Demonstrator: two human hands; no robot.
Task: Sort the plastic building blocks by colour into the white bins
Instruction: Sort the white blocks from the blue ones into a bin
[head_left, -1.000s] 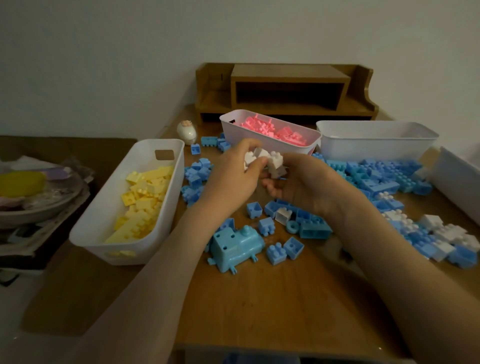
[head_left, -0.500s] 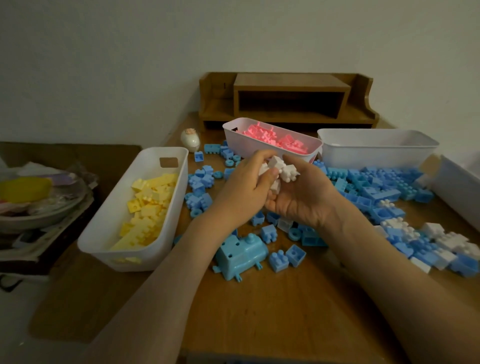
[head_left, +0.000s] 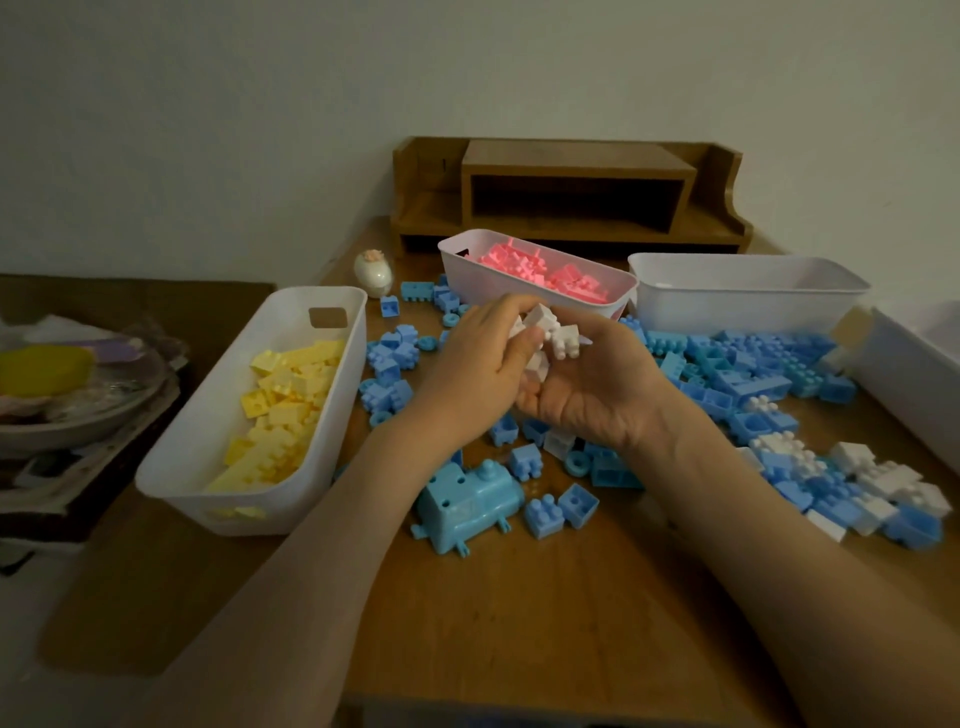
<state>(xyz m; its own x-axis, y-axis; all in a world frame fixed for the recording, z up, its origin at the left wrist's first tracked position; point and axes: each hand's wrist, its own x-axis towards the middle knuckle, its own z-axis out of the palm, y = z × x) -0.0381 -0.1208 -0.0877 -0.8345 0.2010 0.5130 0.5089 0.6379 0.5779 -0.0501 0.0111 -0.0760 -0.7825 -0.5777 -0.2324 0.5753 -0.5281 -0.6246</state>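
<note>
At centre frame, the left hand (head_left: 478, 374) and right hand (head_left: 597, 400) are both curled round a clump of white blocks (head_left: 557, 338) above the bench (head_left: 519, 623). Yellow blocks (head_left: 291, 395) fill the left bin (head_left: 208, 431) and pink blocks (head_left: 540, 270) the upper-centre bin (head_left: 493, 288), so those colours look done. Blue blocks (head_left: 753, 374) and loose white pieces (head_left: 883, 478) litter the right side unsorted, below the upper-right bin (head_left: 743, 312), which looks nearly empty.

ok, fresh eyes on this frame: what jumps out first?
The left hand and right hand meet mid-table, together holding a clump of white blocks. Loose blue blocks litter the table around them. A yellow-filled bin sits at left, a pink-filled bin behind the hands.
</note>
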